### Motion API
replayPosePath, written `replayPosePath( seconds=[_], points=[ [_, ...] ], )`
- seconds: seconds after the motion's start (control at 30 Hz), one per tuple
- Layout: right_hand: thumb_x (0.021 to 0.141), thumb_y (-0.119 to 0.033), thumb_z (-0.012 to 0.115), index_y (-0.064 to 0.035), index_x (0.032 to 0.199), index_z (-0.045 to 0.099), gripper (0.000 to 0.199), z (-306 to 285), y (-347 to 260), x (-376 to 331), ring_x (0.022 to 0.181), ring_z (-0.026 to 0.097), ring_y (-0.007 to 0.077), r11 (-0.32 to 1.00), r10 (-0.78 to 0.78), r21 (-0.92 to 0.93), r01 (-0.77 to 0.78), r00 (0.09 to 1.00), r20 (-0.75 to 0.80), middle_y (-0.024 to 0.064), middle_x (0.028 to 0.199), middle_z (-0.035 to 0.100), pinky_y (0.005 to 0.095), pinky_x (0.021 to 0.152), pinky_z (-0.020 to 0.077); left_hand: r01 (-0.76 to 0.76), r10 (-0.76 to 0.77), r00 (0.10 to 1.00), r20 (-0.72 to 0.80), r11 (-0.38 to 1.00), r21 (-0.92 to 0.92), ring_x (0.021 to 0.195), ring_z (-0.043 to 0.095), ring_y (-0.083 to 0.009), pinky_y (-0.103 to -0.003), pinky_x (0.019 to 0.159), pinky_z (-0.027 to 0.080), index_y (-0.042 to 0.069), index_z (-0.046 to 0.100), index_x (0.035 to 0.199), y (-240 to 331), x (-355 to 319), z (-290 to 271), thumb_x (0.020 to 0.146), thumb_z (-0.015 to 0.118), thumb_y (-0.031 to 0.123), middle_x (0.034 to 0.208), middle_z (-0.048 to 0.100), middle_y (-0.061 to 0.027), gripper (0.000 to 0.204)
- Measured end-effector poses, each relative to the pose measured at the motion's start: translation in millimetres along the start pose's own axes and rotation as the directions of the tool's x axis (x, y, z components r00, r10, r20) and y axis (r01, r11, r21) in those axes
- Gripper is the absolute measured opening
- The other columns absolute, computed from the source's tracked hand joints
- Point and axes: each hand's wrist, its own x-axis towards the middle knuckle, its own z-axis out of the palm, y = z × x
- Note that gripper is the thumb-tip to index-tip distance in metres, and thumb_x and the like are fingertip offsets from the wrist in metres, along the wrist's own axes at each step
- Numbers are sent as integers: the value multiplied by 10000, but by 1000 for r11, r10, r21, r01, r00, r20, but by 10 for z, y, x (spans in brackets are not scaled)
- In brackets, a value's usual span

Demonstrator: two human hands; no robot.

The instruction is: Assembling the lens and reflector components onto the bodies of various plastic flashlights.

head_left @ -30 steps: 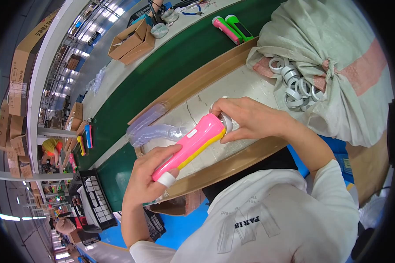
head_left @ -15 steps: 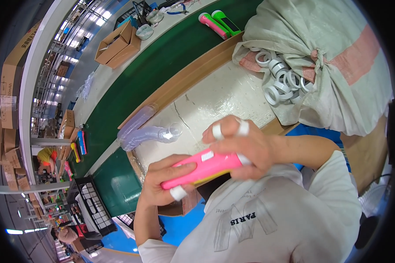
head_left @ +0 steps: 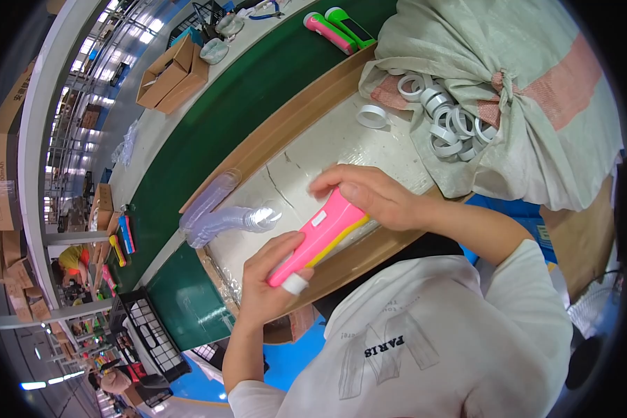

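A pink flashlight [head_left: 322,233] with a yellow strip along its side and a white switch lies slantwise between my hands, above the near side of a shallow cardboard tray. My left hand [head_left: 268,279] is closed around its lower end; a white band [head_left: 295,284] shows at a finger of that hand. At the upper end, my right hand [head_left: 380,198] rests over the flashlight's head, thumb against it and fingers bent across the top. The head's front is hidden by this hand. Beyond it, a loose white ring [head_left: 372,116] is in the tray [head_left: 299,164].
Clear plastic tubes [head_left: 219,212] lie at the tray's left end. Several white rings [head_left: 449,125] spill from a large woven sack [head_left: 529,104] at right. Pink [head_left: 331,33] and green [head_left: 352,28] flashlights lie on the green bench beyond. A cardboard box [head_left: 174,76] stands far left.
The flashlight has tilted more upright, its upper end swinging away from me. My right hand has shifted, and white bands seen on its fingers no longer show. One ring now lies apart in the tray.
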Motion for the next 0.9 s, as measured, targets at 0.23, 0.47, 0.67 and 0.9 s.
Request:
replayPosePath(
  seconds=[0.23, 0.47, 0.67, 0.9],
  points=[
    [970, -437, 414, -75, 993, 605, 410, -140, 296, 73, 811, 606, 133, 551, 775, 564, -615, 627, -73, 64, 888, 631, 283, 722, 467, -363, 384, 910, 156, 560, 745, 678, 519, -188, -282, 550, 475, 218, 656, 1132, -168, 288, 285, 521, 727, 58, 1184, 590, -83, 635],
    [986, -378, 371, -9, 997, 594, 431, -124, 111, -173, 915, 591, 201, 980, 193, -14, -200, 962, -193, 107, 960, 629, 313, 873, 444, -2, 7, 994, 106, 999, -44, 1029, 619, -280, -325, 850, 498, 69, 624, 1179, -46, 230, 282, 748, 726, 55, 1156, 616, -158, 444],
    [971, -416, 414, -39, 1024, 599, 423, -210, 171, -26, 920, 593, 163, 504, 801, 581, -639, 597, -37, 97, 979, 623, 295, 809, 459, -343, 380, 921, 81, 697, 630, 726, 566, -217, -304, 607, 495, 166, 654, 1128, -180, 297, 369, 617, 739, 55, 1173, 603, -83, 530],
    [974, -369, 342, -29, 1087, 526, 403, -161, 273, -168, 871, 609, 238, 645, 749, 383, -661, 646, -147, 121, 931, 616, 368, 789, 497, -274, 219, 961, 167, 704, 655, 764, 587, -225, -309, 659, 514, 143, 638, 1158, -2, 317, 389, 668, 730, 40, 1185, 601, -88, 509]
  ],
)
